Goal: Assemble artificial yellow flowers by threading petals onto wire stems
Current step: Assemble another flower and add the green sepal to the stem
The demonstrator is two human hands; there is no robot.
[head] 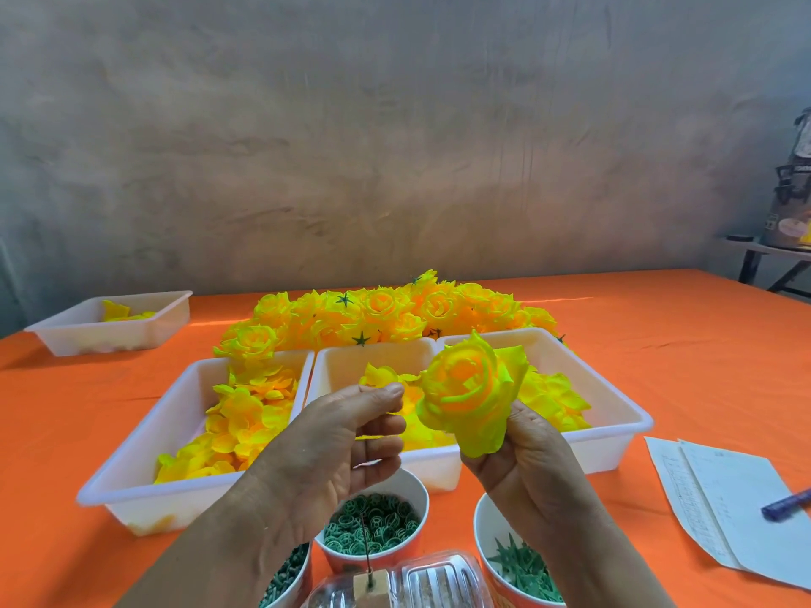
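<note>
My right hand grips a yellow flower by its base, fingers curled round it, above the near right corner of the middle tray. My left hand hovers over that tray's front edge, thumb and forefinger tips together; I cannot tell whether they pinch anything. Loose petals lie inside the tray.

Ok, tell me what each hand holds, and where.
Right hand grips the flower by its base. Left hand pinches thumb to forefinger; whether anything is between cannot be told.
</note>
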